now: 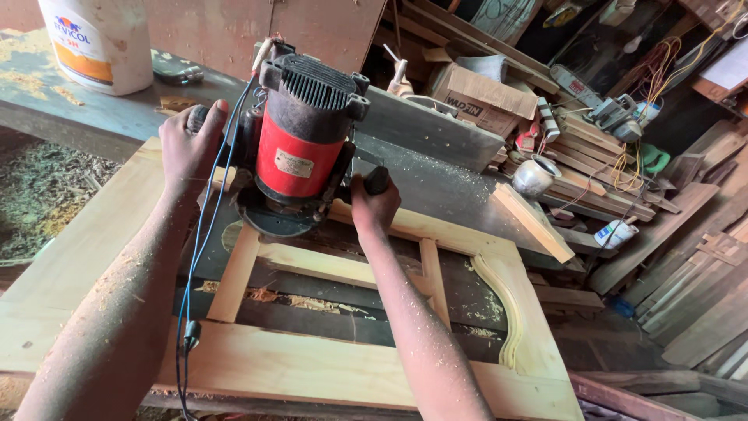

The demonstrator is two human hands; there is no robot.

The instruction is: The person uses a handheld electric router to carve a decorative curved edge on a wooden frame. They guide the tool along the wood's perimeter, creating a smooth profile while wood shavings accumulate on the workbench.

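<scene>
A red and black wood router (pixel 302 148) stands upright on the far rail of a pale wooden frame (pixel 327 366). My left hand (pixel 189 148) grips its left handle, and my right hand (pixel 374 204) grips the black knob on its right side. Sawdust covers both forearms. A blue cord (pixel 204 234) runs from the router down past my left arm. The frame has inner slats and a curved groove cut along its right stile (pixel 505 312).
A dark grey workbench (pixel 436 183) lies under the frame. A white plastic tub (pixel 97 43) stands at the back left. Scrap planks, a cardboard box (pixel 483 97), a metal pot (pixel 534 176) and tools pile up on the right. Shavings cover the floor at left.
</scene>
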